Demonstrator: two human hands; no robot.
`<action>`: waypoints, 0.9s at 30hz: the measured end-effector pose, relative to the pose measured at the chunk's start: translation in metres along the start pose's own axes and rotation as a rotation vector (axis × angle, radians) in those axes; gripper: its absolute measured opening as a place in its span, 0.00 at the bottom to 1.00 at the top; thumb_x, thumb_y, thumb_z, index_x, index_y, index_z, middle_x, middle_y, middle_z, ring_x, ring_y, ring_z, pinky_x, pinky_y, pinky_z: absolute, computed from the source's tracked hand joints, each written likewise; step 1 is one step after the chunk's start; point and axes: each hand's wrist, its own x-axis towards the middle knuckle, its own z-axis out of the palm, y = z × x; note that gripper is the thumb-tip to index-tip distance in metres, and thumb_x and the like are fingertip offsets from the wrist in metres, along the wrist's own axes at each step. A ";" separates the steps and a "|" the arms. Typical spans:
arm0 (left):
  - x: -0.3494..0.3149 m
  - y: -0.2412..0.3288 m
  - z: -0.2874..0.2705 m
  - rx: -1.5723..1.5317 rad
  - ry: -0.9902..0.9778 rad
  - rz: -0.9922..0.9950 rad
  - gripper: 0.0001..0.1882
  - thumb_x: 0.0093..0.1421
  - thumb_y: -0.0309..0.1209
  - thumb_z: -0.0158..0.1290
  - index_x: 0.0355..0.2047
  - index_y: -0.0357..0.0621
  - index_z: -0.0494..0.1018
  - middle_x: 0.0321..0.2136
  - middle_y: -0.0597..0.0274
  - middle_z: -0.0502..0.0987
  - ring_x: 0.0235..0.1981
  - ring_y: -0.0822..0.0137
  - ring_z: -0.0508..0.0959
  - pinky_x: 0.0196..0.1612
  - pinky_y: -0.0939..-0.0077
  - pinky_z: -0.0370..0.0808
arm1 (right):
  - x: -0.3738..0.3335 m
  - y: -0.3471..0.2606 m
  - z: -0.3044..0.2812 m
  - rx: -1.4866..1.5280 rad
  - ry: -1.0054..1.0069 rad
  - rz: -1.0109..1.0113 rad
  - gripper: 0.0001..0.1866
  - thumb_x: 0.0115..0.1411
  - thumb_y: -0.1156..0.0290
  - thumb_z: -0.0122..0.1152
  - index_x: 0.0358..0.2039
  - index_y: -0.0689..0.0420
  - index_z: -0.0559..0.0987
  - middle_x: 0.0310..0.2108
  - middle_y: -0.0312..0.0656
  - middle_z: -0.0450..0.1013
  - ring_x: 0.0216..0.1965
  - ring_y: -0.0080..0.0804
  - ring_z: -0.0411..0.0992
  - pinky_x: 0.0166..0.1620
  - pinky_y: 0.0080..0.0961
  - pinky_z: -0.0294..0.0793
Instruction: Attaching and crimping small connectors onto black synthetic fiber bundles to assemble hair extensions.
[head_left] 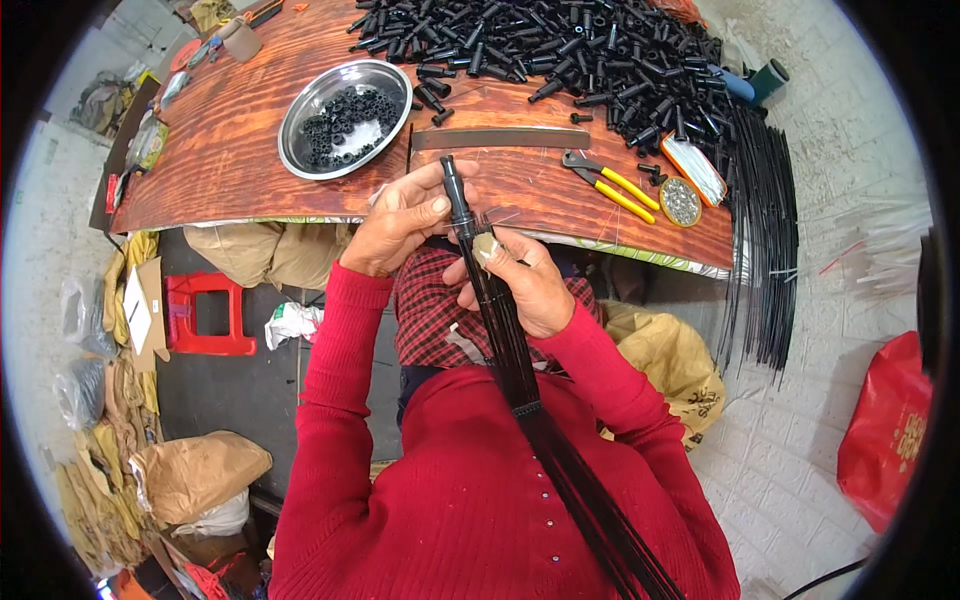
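My left hand [412, 215] is closed around a black stepped plastic tube [454, 184], with the thumb pressed on its side. Below the tube hangs a bundle of thin black ribs [512, 350], like those of an umbrella frame, running down across my chest. Short rib ends fan out at the tube's lower end, where fine wire seems to stick out sideways. My right hand [535, 280] grips the bundle just under that joint. Its thumb wears a tan wrap [486, 246]. Fingers partly hide the joint.
On the wooden table [230, 130] are a steel bowl [290, 150] of small black rings, a flat metal strip [500, 137], yellow-handled pliers [625, 195], a tin of small metal bits [681, 202] and a heap of black tubes [600, 50]. Long black rods [765, 240] hang at the right edge.
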 end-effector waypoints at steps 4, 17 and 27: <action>0.001 0.001 -0.006 0.021 -0.043 0.017 0.29 0.63 0.33 0.58 0.60 0.34 0.64 0.45 0.57 0.77 0.43 0.69 0.78 0.44 0.76 0.76 | 0.000 0.002 0.002 0.024 -0.008 0.001 0.20 0.70 0.64 0.50 0.56 0.64 0.69 0.37 0.50 0.78 0.28 0.27 0.77 0.33 0.20 0.79; -0.007 0.014 0.006 0.073 -0.039 0.003 0.34 0.59 0.35 0.61 0.60 0.30 0.63 0.44 0.56 0.78 0.45 0.66 0.78 0.51 0.74 0.73 | -0.003 -0.007 0.009 -0.031 -0.004 -0.019 0.20 0.69 0.63 0.51 0.53 0.65 0.69 0.36 0.51 0.78 0.27 0.27 0.77 0.33 0.20 0.80; -0.012 0.015 0.010 0.009 0.029 0.010 0.29 0.60 0.34 0.60 0.58 0.33 0.66 0.44 0.55 0.79 0.45 0.67 0.79 0.51 0.73 0.75 | -0.002 -0.006 0.008 -0.031 -0.019 -0.039 0.19 0.69 0.61 0.51 0.50 0.65 0.69 0.36 0.51 0.78 0.27 0.28 0.77 0.32 0.21 0.79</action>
